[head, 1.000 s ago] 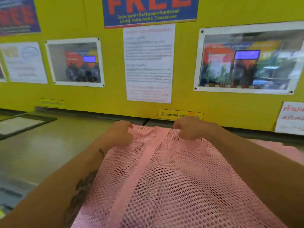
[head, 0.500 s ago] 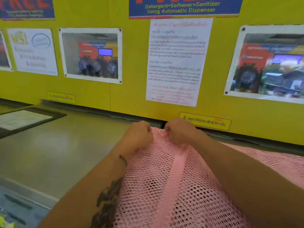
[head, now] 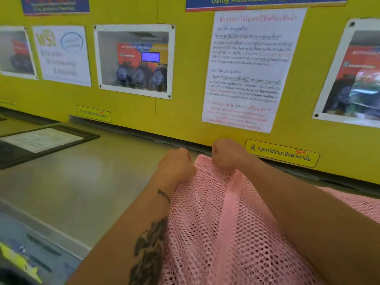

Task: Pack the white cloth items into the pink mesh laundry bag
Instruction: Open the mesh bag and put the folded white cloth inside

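A grey-green tabletop (head: 82, 182) is running along the foot of a bright yellow wall (head: 181, 112), and light is glaring softly off its smooth face. On the wall, several printed notices are hanging: a white sheet of text (head: 248, 68) straight ahead, a framed photo of washing machines (head: 133, 60) to its left, another white poster (head: 61, 55) further left, and a second framed photo (head: 353, 75) at the right edge. A small yellow sticker (head: 281, 153) is sitting low on the wall just above the tabletop, with a matching one (head: 93, 113) off to the left. A dark-framed sheet (head: 41, 139) is lying flat on the tabletop at the left.

The pink mesh laundry bag (head: 222, 233) is stretching from the lower part of the view up toward the wall, between the two forearms, with a solid pink seam running down its middle. What is lying inside it is not showing through the mesh. The left hand (head: 177, 164) is curling its fingers round the bag's far edge, and the right hand (head: 228, 153) is gripping the same edge just beside it, both fists bunching the mesh close to the wall
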`<action>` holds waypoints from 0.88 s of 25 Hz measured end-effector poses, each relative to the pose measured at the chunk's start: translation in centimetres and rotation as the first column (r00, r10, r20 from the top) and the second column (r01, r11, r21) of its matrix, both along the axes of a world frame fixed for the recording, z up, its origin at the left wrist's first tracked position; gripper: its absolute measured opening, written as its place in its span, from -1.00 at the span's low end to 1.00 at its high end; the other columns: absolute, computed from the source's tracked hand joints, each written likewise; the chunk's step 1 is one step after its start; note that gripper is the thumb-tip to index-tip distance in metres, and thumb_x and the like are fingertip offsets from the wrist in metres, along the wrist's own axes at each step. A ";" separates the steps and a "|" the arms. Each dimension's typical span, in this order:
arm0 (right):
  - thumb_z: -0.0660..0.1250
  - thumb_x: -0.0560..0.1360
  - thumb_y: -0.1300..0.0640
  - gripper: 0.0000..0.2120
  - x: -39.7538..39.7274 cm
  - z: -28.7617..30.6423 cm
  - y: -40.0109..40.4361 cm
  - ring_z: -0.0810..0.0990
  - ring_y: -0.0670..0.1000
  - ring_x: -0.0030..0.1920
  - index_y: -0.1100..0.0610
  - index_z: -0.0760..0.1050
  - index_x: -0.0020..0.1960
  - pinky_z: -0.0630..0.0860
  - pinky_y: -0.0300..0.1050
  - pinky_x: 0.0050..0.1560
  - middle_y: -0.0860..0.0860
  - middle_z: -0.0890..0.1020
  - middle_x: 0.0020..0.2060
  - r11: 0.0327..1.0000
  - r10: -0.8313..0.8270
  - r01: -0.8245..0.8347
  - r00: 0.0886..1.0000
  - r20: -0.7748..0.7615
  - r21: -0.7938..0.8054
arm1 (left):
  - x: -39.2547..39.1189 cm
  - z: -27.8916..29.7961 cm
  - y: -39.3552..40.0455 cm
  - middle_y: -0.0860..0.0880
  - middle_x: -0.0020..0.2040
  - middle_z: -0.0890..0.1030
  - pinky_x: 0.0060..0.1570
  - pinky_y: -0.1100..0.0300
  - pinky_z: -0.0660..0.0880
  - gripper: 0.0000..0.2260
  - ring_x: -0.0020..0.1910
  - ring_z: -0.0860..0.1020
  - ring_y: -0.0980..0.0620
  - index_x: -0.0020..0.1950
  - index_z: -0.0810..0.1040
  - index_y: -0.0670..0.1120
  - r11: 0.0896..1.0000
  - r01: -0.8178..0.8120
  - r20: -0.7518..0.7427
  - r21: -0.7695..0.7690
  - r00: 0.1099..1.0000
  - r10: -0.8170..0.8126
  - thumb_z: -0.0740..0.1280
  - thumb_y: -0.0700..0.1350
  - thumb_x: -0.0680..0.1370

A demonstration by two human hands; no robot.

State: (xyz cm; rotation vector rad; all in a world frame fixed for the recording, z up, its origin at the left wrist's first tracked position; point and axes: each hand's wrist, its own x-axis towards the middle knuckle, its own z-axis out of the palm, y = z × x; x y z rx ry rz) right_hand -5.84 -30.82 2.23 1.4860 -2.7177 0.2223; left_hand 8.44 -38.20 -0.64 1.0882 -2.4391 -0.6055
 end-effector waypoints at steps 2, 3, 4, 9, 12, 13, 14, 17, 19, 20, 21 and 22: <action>0.23 0.51 0.15 -0.77 0.2 0.9 0.6 0.63 0.14 -0.03 0.22 0.62 -0.03 0.60 0.05 -0.07 0.12 0.67 -0.07 0.992 0.060 -0.064 0.997 0.041 0.106 | 0.2 0.3 0.4 -0.10 0.20 0.60 0.08 0.10 0.50 -0.70 0.14 0.57 -0.11 0.18 0.58 -0.06 1.000 0.003 0.020 -0.001 1.000 -0.003 0.31 -0.18 0.45; 0.21 0.52 0.15 -0.73 0.6 1.4 1.1 0.63 0.15 0.03 0.23 0.63 0.04 0.61 0.07 0.03 0.13 0.68 0.01 0.986 0.080 -0.086 0.996 0.044 0.144 | 0.4 0.5 0.6 -0.10 0.17 0.62 0.06 0.11 0.50 -0.71 0.11 0.58 -0.11 0.15 0.60 -0.08 1.000 0.004 0.031 0.004 0.999 -0.005 0.31 -0.19 0.45; 0.18 0.53 0.16 -0.71 1.2 2.0 1.7 0.62 0.15 0.06 0.23 0.63 0.08 0.59 0.06 0.04 0.12 0.68 0.04 0.979 0.107 -0.111 0.994 0.031 0.172 | 0.6 0.7 0.7 -0.10 0.13 0.64 0.05 0.11 0.52 -0.72 0.08 0.59 -0.11 0.12 0.62 -0.10 1.000 0.009 0.043 0.011 0.999 -0.009 0.31 -0.20 0.44; 0.18 0.61 -0.03 -0.60 5.7 2.7 4.6 0.47 0.11 0.33 0.08 0.47 0.39 0.43 0.07 0.32 0.03 0.48 0.38 0.880 0.261 -0.260 0.964 0.052 0.397 | 3.2 2.8 1.1 0.00 0.11 0.64 0.06 0.10 0.51 -0.76 0.05 0.58 -0.04 0.14 0.64 -0.06 0.985 0.167 0.180 0.036 0.969 -0.170 0.37 -0.04 0.50; 0.20 0.56 -0.23 -0.42 6.8 1.7 5.6 0.31 0.06 0.47 0.01 0.31 0.50 0.28 0.03 0.43 -0.02 0.33 0.51 0.851 0.267 -0.268 0.961 0.067 0.452 | 7.5 4.3 2.5 0.02 0.01 0.60 0.00 0.16 0.47 -0.73 -0.01 0.56 0.00 0.13 0.64 0.00 0.975 0.216 0.287 -0.052 0.938 -0.193 0.39 0.10 0.50; 0.18 0.55 -0.26 -0.40 6.9 1.6 5.6 0.30 0.05 0.48 0.01 0.30 0.50 0.26 0.03 0.44 -0.02 0.32 0.51 0.851 0.275 -0.269 0.960 0.055 0.451 | 9.1 4.3 3.0 0.03 -0.04 0.60 -0.05 0.17 0.44 -0.72 -0.06 0.56 0.01 0.09 0.65 0.01 0.975 0.210 0.301 -0.078 0.937 -0.177 0.37 0.14 0.50; 0.17 0.55 -0.27 -0.39 7.0 1.6 5.6 0.30 0.06 0.48 0.02 0.30 0.50 0.25 0.04 0.44 -0.01 0.32 0.51 0.851 0.287 -0.274 0.957 0.039 0.448 | 10.5 4.2 3.5 0.04 -0.09 0.59 -0.08 0.17 0.43 -0.70 -0.09 0.55 0.02 0.07 0.64 0.01 0.975 0.206 0.323 -0.085 0.931 -0.169 0.36 0.19 0.50; 0.16 0.56 -0.28 -0.37 7.4 1.4 5.6 0.27 0.07 0.50 0.02 0.25 0.52 0.21 0.03 0.45 0.00 0.28 0.53 0.857 0.310 -0.293 0.950 0.029 0.424 | 13.3 2.6 4.9 0.15 -0.16 0.56 -0.09 0.15 0.43 -0.67 -0.18 0.53 0.10 0.06 0.62 0.07 0.975 0.222 0.350 -0.014 0.914 -0.203 0.38 0.25 0.45; 0.15 0.54 -0.31 -0.32 7.5 0.7 5.6 0.20 0.06 0.54 -0.01 0.18 0.55 0.15 0.04 0.49 -0.02 0.21 0.57 0.854 0.320 -0.318 0.945 0.065 0.411 | 14.0 1.2 5.3 0.19 -0.17 0.54 -0.14 0.17 0.40 -0.77 -0.17 0.53 0.12 0.08 0.59 0.10 0.971 0.239 0.282 0.013 0.931 -0.232 0.43 0.12 0.46; 0.13 0.54 -0.33 -0.29 7.6 0.3 5.7 0.16 0.06 0.55 -0.01 0.13 0.57 0.12 0.05 0.51 -0.02 0.18 0.58 0.852 0.323 -0.324 0.943 0.074 0.411 | 14.1 0.7 5.3 0.17 -0.17 0.57 -0.16 0.18 0.40 -0.81 -0.15 0.56 0.10 0.07 0.58 0.11 0.972 0.235 0.226 0.025 0.946 -0.234 0.44 0.04 0.47; 0.11 0.54 -0.33 -0.28 7.6 -0.1 5.6 0.14 0.06 0.56 0.00 0.09 0.58 0.10 0.06 0.52 -0.02 0.15 0.59 0.853 0.326 -0.327 0.942 0.074 0.406 | 14.2 0.3 5.2 0.14 -0.16 0.60 -0.17 0.19 0.41 -0.82 -0.14 0.59 0.09 0.07 0.58 0.12 0.974 0.224 0.175 0.038 0.958 -0.227 0.44 -0.02 0.48; 0.08 0.56 -0.33 -0.27 7.6 -0.5 5.7 0.12 0.06 0.57 0.01 0.06 0.59 0.07 0.05 0.53 -0.01 0.14 0.59 0.857 0.330 -0.330 0.941 0.071 0.395 | 14.3 0.2 5.1 0.12 -0.16 0.63 -0.17 0.20 0.42 -0.82 -0.14 0.60 0.09 0.06 0.59 0.11 0.976 0.211 0.138 0.053 0.966 -0.217 0.43 -0.07 0.48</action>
